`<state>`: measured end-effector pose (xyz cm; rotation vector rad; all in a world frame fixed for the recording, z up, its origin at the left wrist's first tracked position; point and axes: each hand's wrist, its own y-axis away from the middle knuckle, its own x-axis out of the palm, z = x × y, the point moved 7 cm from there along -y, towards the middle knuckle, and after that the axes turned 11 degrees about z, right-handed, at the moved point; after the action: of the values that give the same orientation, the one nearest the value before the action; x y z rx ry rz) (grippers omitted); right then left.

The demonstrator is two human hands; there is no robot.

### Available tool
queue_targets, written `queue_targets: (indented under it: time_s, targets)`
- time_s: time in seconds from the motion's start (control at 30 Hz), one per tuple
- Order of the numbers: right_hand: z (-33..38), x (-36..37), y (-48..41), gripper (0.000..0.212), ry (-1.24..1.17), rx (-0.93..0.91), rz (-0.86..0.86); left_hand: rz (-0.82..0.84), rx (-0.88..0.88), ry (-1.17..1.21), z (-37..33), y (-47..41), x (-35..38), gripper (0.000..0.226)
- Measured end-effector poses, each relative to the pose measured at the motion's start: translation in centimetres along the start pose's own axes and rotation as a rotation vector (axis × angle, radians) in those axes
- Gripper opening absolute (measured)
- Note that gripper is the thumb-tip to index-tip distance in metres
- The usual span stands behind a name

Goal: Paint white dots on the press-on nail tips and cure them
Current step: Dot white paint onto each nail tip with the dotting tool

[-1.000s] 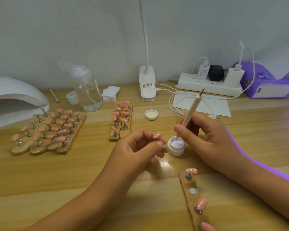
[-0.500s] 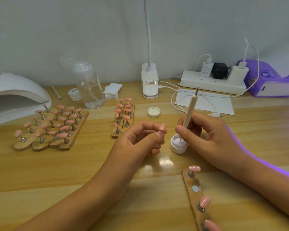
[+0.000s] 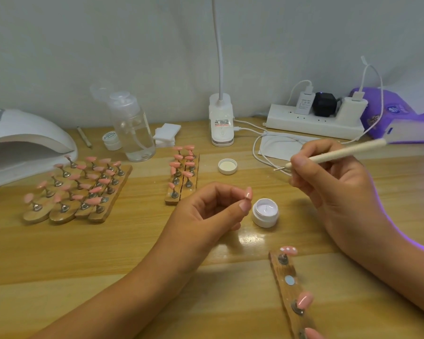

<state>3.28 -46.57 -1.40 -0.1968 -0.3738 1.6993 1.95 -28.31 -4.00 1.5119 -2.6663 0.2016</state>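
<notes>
My left hand (image 3: 206, 214) pinches a pink nail tip (image 3: 248, 193) on its small stand between thumb and forefinger. My right hand (image 3: 333, 192) grips a cream dotting tool (image 3: 338, 154), now lying almost level, its metal point (image 3: 278, 169) aimed left, above and right of the tip. An open white jar of white gel (image 3: 265, 212) stands between my hands. In front lies a wooden holder strip (image 3: 289, 289) with a white-dotted pink tip (image 3: 288, 250), one bare magnet and plain pink tips (image 3: 304, 299).
Wooden holders full of pink tips (image 3: 78, 189) lie at the left, two more strips (image 3: 182, 172) in the middle. A white curing lamp (image 3: 22, 143), pump bottle (image 3: 132, 128), jar lid (image 3: 227, 166), clip lamp (image 3: 221, 123), power strip (image 3: 313, 123) and cables line the back.
My right hand lifted the dotting tool out of the gel jar and swung it from upright to nearly level, point toward the left. My left hand kept holding the nail tip.
</notes>
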Motion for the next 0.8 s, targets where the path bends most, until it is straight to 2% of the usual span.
queue_targets:
  time_s: [0.13,0.3,0.8]
  targets:
    - [-0.6,0.8,0.2,0.013,-0.205,0.061,0.059,0.023,0.019,-0.036,-0.4,0.1,0.3,0.009]
    - [-0.4,2.4,0.7,0.027,-0.302,0.093,0.128,0.062,0.009,-0.035,-0.4,0.1,0.8,0.006]
    - [-1.0,3.1,0.7,0.029,-0.241,0.178,0.188,0.095,-0.023,-0.130,-0.3,0.4,1.3,0.002]
